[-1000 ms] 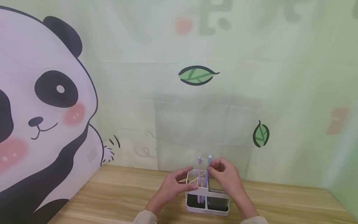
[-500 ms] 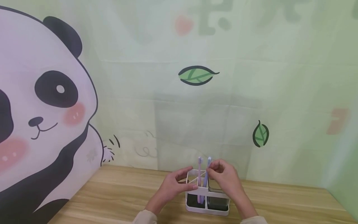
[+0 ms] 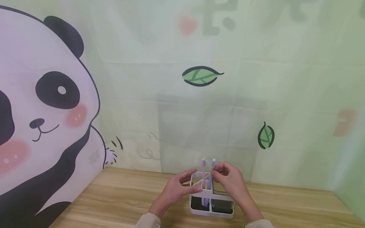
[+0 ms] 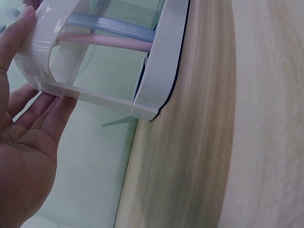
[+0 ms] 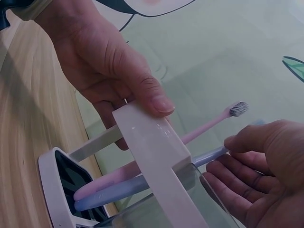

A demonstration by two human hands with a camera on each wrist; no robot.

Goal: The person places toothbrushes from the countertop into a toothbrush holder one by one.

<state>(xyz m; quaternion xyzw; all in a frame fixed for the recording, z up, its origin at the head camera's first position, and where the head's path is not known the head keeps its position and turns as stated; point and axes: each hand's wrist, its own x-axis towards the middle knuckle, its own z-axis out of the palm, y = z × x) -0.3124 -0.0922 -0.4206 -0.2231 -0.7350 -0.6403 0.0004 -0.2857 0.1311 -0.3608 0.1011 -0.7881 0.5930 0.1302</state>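
Observation:
A white toothbrush holder (image 3: 211,215) stands on the wooden table. My left hand (image 3: 176,189) grips its upper frame from the left, thumb on the front rim and fingers along the side, as the left wrist view shows. Two toothbrushes stand in its left compartment, bristles up: a pink toothbrush (image 5: 204,128) and a blue toothbrush (image 5: 114,190), their lower ends at the dark base pad (image 5: 71,175). My right hand (image 3: 231,178) pinches the blue toothbrush just below its head between thumb and index finger. A clear cup (image 3: 222,205) sits in the right compartment.
The wood-grain table (image 3: 119,196) reaches out to both sides of the holder. Behind it hangs a pale green cloth backdrop (image 3: 128,95) with printed leaves and a large panda (image 3: 51,126) at the left.
Over the last second my right hand and the blue toothbrush have dropped very slightly. My left hand and the holder have kept their place.

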